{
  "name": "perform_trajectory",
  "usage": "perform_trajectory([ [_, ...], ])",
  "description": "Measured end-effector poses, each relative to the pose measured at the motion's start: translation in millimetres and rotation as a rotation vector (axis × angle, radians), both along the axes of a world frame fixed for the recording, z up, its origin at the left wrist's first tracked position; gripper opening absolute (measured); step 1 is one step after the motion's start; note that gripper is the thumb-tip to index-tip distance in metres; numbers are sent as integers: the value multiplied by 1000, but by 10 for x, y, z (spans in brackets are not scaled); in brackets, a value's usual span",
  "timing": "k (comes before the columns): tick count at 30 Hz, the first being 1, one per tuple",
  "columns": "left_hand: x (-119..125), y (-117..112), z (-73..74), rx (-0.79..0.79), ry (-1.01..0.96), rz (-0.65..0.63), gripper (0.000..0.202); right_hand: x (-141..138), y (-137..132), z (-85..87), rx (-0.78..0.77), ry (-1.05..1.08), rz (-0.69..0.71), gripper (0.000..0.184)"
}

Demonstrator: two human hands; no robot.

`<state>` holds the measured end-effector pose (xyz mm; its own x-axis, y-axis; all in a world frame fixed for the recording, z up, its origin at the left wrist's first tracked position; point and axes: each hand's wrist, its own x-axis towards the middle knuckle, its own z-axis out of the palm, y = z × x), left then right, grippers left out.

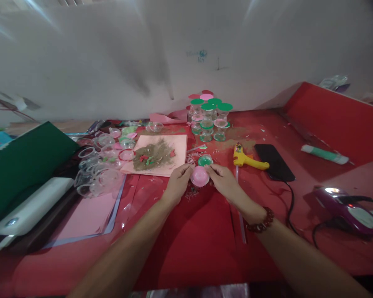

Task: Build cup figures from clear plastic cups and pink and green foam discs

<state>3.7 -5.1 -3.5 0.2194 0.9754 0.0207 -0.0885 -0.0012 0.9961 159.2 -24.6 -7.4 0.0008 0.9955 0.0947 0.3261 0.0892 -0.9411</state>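
Observation:
Between both hands, above the red table, is a small clear plastic cup with a pink disc (200,176). My left hand (180,181) pinches its left rim, and my right hand (223,179) grips the right side. Just beyond it lies a similar piece with a green disc (205,160). A yellow glue gun (250,160) rests to the right of my right hand, a long clear stick extending from its rear. To the left, a pink sheet (179,155) carries a heap of brown sand (155,155) with red and green scraps.
Stacked clear cups with green and pink discs (208,118) stand near the wall. Loose clear cups (101,174) crowd the left. A black phone (274,162), a purple plug block (349,211), a green-and-white tube (325,154) and a white power bank (32,205) lie around.

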Motion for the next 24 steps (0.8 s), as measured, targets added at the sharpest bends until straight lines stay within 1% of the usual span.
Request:
perform_trajectory([
  [8,4,-9,19,29,38,8,29,-12,-13,20,3,-26,9,43],
  [14,0,5,-8,-3,32,2,30,-12,-13,21,-3,-41,8,42],
  [24,4,2,-6,-21,1,-14,29,-15,-26,50,-47,-29,14,40],
])
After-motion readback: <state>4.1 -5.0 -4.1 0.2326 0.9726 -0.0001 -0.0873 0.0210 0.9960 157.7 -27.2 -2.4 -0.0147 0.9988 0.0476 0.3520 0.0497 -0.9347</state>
